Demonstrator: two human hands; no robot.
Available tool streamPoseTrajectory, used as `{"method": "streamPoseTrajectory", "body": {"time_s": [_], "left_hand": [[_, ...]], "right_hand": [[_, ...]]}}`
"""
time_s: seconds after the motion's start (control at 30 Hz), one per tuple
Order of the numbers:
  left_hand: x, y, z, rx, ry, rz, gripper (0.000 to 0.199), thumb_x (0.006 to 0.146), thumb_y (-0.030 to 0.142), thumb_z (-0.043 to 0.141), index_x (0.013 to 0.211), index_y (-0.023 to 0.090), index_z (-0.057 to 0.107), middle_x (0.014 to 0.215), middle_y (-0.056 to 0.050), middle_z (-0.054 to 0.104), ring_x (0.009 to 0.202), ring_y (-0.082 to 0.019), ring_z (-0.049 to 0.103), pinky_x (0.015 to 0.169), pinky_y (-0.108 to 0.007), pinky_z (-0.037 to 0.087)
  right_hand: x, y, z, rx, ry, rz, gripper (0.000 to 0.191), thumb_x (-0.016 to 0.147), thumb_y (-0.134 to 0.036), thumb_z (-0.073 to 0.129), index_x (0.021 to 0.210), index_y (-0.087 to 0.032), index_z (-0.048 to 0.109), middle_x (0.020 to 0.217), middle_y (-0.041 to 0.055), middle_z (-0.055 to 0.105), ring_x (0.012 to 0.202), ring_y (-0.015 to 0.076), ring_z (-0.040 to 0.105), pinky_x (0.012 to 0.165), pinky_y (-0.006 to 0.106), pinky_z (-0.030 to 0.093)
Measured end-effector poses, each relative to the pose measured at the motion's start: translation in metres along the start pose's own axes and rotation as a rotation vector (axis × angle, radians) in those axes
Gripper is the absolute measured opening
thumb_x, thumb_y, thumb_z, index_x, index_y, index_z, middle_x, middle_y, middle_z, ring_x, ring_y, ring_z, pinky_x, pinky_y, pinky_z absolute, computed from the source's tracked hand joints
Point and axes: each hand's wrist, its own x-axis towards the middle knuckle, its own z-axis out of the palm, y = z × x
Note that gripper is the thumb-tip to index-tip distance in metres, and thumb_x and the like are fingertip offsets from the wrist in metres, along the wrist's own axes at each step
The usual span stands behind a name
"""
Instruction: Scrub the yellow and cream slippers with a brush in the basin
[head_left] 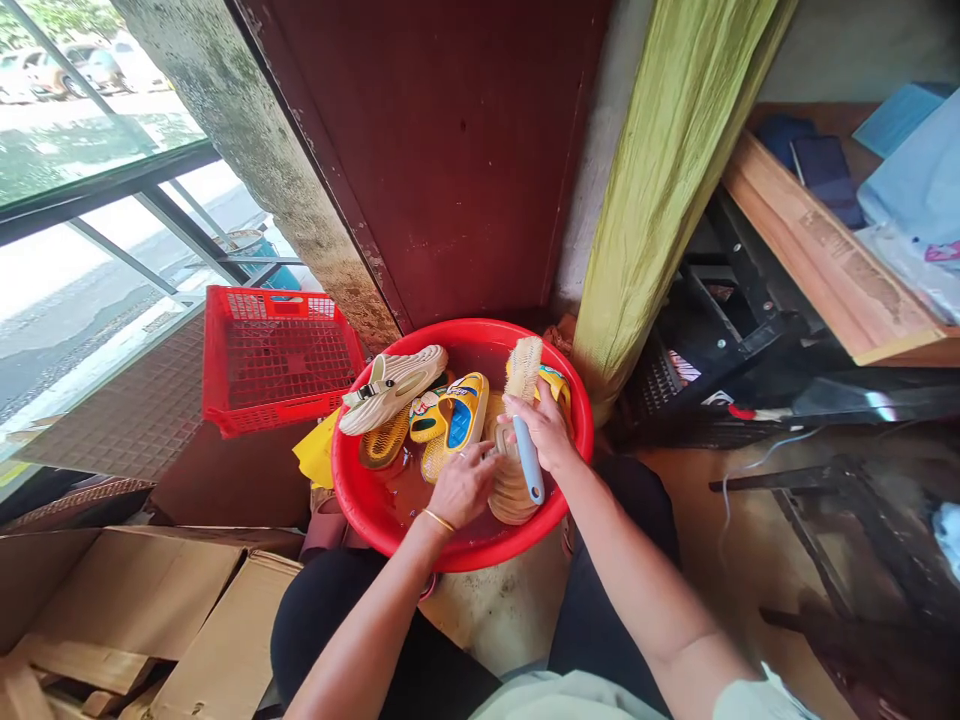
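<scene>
My right hand (546, 425) is closed around a scrub brush (528, 455) with a light blue handle and pale bristles turned up. My left hand (466, 485), wearing a ring and a bangle, has its fingers at the left edge of a beige shoe (514, 490), with its ridged sole facing me. Both hands are over a red basin (457, 562) holding some water. Yellow sandals (466, 410) with blue insides lie in it. Another beige shoe (394, 388) with a black buckle rests across the basin's left rim. One more yellow sandal (555, 385) is partly hidden behind my right hand.
A red plastic crate (281, 360) stands left of the basin, near a yellow item (319, 450). Cardboard boxes (135, 590) are at the lower left. Behind are a maroon door (442, 150) and a green curtain (660, 180). A wooden drawer (832, 250) and dark metal frame are right.
</scene>
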Motion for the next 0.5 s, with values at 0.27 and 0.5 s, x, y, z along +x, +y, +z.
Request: {"method": "streamPoseTrajectory", "body": {"time_s": [0.27, 0.5], "left_hand": [[-0.009, -0.011, 0.034, 0.315, -0.215, 0.129, 0.059, 0.096, 0.010, 0.051, 0.152, 0.030, 0.054, 0.159, -0.013, 0.051, 0.149, -0.031, 0.045, 0.120, -0.052, 0.040], [-0.002, -0.010, 0.030, 0.243, -0.216, 0.162, 0.064, 0.098, 0.013, 0.054, 0.158, 0.034, 0.045, 0.164, -0.013, 0.043, 0.151, -0.030, 0.042, 0.120, -0.055, 0.038]], "right_hand": [[-0.003, -0.002, -0.005, -0.065, -0.022, -0.003, 0.071, 0.074, -0.047, 0.077, 0.137, -0.031, 0.052, 0.108, 0.0025, 0.066, 0.071, 0.0161, 0.071, 0.040, 0.017, 0.048], [-0.002, 0.000, -0.003, -0.070, -0.023, 0.036, 0.071, 0.071, -0.048, 0.080, 0.135, -0.031, 0.053, 0.100, 0.0010, 0.065, 0.070, 0.0174, 0.071, 0.040, 0.018, 0.047]]}}
